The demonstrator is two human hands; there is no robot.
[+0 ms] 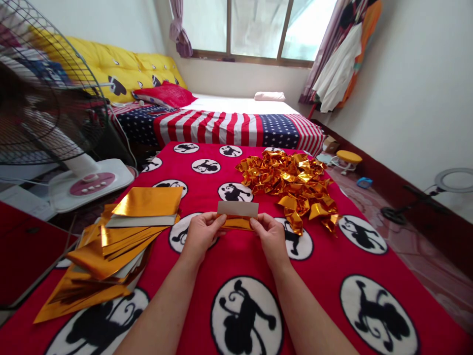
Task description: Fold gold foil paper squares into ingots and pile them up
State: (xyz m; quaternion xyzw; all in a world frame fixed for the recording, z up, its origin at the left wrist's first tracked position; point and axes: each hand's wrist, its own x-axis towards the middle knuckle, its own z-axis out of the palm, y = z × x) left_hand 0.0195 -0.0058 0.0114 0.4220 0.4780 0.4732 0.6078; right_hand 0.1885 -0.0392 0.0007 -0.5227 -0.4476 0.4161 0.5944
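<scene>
A sheet of gold foil paper (238,223) is partly folded, its gold near edge turned up and its pale grey-white side showing beyond. My left hand (202,231) pinches its left end between thumb and fingers. At the right end, my right hand (271,234) grips it the same way. The paper is held just over the red cloth (199,305) with monkey prints. To the left lies a loose stack of gold foil sheets (148,201), some with the pale side up. Beyond my right hand sits a heap of folded gold foil pieces (288,172).
At the left stands a white electric fan (92,185) with a wire cage, near the stack. A bed with a striped and starred cover (221,127) lies beyond the cloth. On the floor at right are a yellow stool (349,157) and a ring light (439,182).
</scene>
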